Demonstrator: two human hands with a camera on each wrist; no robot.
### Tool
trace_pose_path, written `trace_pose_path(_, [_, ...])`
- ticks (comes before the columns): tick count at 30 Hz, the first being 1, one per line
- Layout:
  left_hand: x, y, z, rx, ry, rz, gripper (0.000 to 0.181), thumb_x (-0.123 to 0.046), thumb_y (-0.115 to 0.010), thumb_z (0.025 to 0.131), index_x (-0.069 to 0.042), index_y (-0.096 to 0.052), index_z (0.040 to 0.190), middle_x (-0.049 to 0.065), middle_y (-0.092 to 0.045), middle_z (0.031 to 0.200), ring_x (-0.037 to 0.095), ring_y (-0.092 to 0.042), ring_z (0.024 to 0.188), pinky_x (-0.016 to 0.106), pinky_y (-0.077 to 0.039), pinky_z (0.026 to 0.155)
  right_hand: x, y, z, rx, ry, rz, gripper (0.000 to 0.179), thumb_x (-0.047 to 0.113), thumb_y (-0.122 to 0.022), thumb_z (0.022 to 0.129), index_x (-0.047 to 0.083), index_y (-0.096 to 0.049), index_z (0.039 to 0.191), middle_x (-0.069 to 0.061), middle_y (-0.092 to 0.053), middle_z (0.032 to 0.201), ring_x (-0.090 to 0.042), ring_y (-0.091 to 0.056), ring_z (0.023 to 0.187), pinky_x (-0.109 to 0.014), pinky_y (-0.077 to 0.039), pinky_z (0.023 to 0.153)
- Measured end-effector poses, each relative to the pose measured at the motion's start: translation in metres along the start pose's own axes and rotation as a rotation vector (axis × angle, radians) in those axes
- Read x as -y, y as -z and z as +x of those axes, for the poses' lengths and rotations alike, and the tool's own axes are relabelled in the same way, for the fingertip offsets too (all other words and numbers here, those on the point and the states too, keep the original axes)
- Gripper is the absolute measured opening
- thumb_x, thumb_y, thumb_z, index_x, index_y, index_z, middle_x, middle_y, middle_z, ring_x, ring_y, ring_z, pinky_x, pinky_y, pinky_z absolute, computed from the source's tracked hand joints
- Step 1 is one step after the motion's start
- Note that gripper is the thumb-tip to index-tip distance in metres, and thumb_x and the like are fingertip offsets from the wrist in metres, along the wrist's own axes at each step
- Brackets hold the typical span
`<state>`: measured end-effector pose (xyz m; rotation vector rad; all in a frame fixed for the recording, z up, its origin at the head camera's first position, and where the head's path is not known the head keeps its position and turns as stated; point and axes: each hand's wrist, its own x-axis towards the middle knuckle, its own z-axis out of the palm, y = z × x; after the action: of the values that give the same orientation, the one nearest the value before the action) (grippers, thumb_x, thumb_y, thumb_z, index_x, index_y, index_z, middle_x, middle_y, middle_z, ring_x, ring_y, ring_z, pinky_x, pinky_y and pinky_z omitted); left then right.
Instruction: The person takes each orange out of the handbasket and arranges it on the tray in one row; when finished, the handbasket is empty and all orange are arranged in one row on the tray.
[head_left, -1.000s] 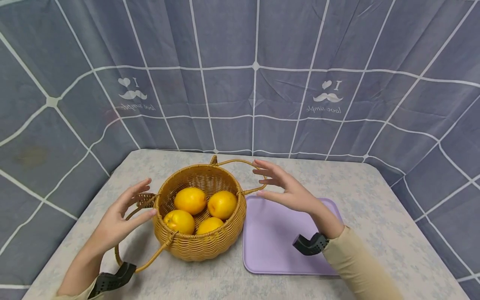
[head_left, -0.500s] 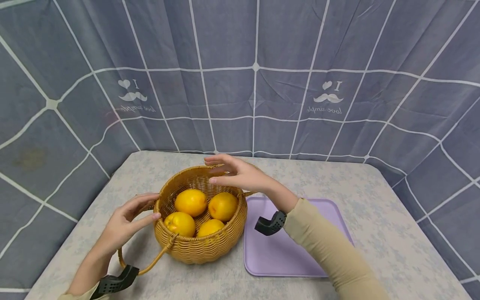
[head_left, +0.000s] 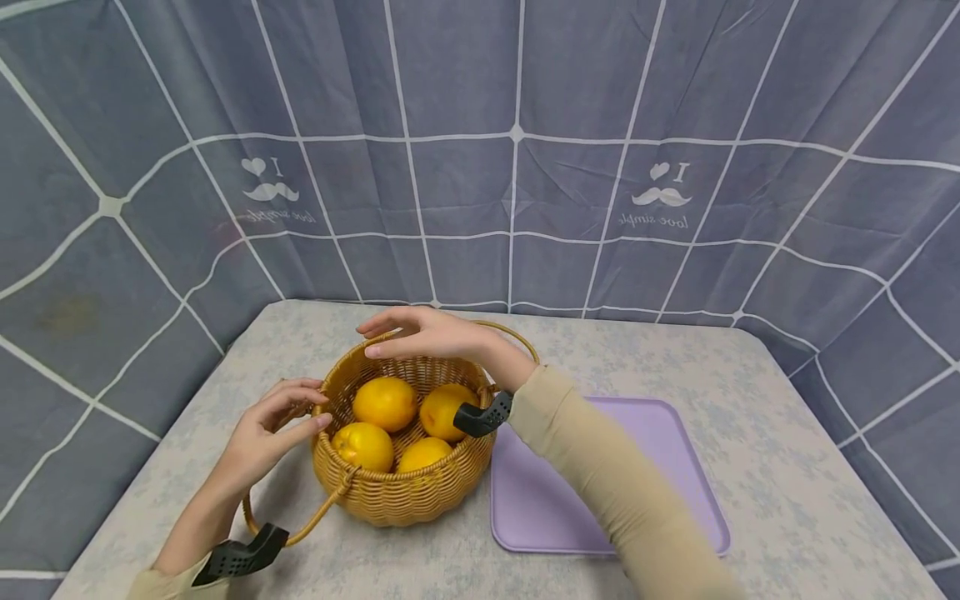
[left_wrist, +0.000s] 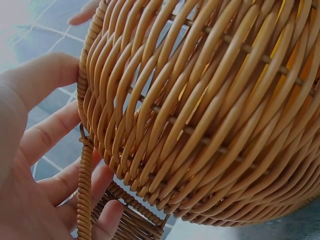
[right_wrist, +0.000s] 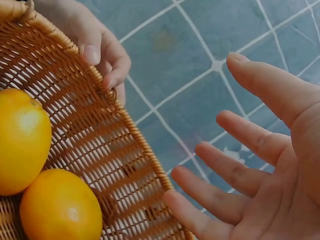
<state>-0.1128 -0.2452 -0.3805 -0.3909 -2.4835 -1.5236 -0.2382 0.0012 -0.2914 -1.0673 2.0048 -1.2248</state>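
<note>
A round wicker basket [head_left: 397,500] stands left of the table's middle, with several yellow-orange, lemon-like fruits [head_left: 385,402] inside. At its left rim is my left hand [head_left: 262,433], thumb and fingertips gripping the edge; the left wrist view shows the fingers [left_wrist: 55,122] beside the woven handle [left_wrist: 84,190]. My right hand [head_left: 431,333] hovers over the basket's back rim, palm toward the left and holding nothing. Its fingers [right_wrist: 235,170] are spread and relaxed in the right wrist view, close to the rim [right_wrist: 142,145]. My right wrist camera overlaps one fruit.
A lilac tray [head_left: 540,508] lies right of the basket, partly under my right sleeve [head_left: 600,467]. One thin loop handle [head_left: 517,337] sticks out at the back right, another [head_left: 315,521] at the front left. A blue-grey checked curtain [head_left: 570,200] encloses the patterned table [head_left: 765,467].
My right hand has moved left from the right handle, across the basket to above its back rim. My left hand has come in to the left rim and taken hold. The basket stays put.
</note>
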Motion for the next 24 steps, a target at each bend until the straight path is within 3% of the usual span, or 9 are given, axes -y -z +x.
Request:
trace_pose_path(7, [-0.004, 0.0, 0.002, 0.007, 0.015, 0.0, 0.016, -0.009, -0.066, 0.088, -0.002, -0.062, 0.102, 0.005, -0.049, 0.122, 0.007, -0.047, 0.108, 0.014, -0.037, 0.089, -0.011, -0.007, 0.02, 0.073, -0.033, 0.058, 0.039, 0.023, -0.064, 0.089, 0.011, -0.055, 0.126, -0.002, -0.056, 0.126, -0.011, -0.058, 0.104, -0.029, -0.05, 0.084])
trace_pose_path(13, [-0.003, -0.002, 0.005, 0.004, -0.044, -0.045, 0.012, -0.002, -0.065, 0.086, -0.002, -0.06, 0.096, 0.007, -0.048, 0.118, 0.01, -0.048, 0.106, 0.014, -0.038, 0.088, -0.026, -0.012, 0.03, 0.09, -0.038, 0.055, 0.039, 0.019, -0.066, 0.088, 0.01, -0.055, 0.125, 0.0, -0.057, 0.124, -0.011, -0.053, 0.113, -0.025, -0.045, 0.09])
trace_pose_path(18, [-0.001, -0.005, 0.005, -0.006, -0.046, -0.04, 0.012, -0.001, -0.065, 0.085, -0.002, -0.06, 0.096, 0.006, -0.048, 0.117, 0.009, -0.045, 0.107, 0.015, -0.038, 0.088, -0.045, -0.016, 0.032, 0.105, -0.042, 0.013, 0.041, 0.015, -0.068, 0.087, 0.006, -0.056, 0.125, -0.005, -0.056, 0.128, -0.018, -0.049, 0.12, -0.022, -0.041, 0.093])
trace_pose_path(24, [-0.002, -0.006, 0.005, -0.012, -0.015, 0.001, 0.012, -0.004, -0.066, 0.086, -0.005, -0.059, 0.096, 0.004, -0.048, 0.118, 0.009, -0.043, 0.109, 0.018, -0.036, 0.088, -0.056, -0.019, 0.032, 0.151, -0.034, -0.107, 0.046, 0.014, -0.073, 0.082, 0.006, -0.057, 0.124, -0.003, -0.056, 0.125, -0.019, -0.05, 0.117, -0.023, -0.04, 0.095])
